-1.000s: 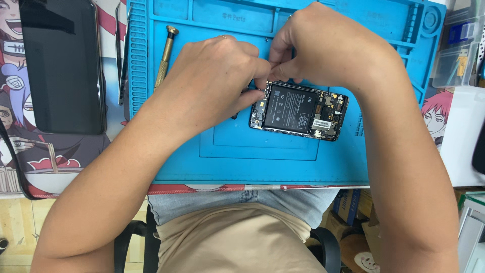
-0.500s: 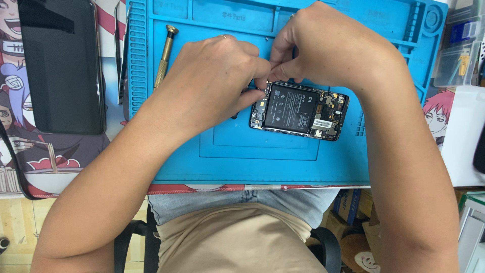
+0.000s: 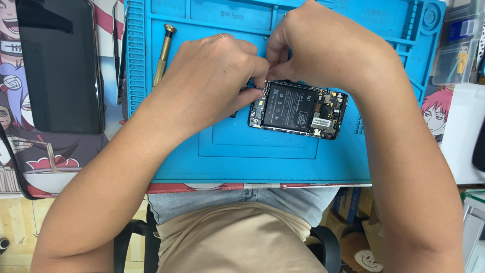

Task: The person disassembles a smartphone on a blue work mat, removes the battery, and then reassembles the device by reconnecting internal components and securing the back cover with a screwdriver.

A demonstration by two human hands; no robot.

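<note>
two hands [image 3: 212, 76] [image 3: 328, 45] pinch opened phone [image 3: 298, 108] left end; long axis left-right.

A bright blue silicone work mat [image 3: 283, 162] holds an opened phone with a black battery [image 3: 297, 108]. Beside it lie a brass-coloured screwdriver [image 3: 162, 53] and a glossy black tablet [image 3: 59, 65] on a red-and-white cartoon-printed desk mat [image 3: 30, 162].

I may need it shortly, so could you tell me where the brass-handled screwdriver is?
In the head view, the brass-handled screwdriver lies on the blue mat, near its upper left corner, just left of the left hand.
</note>
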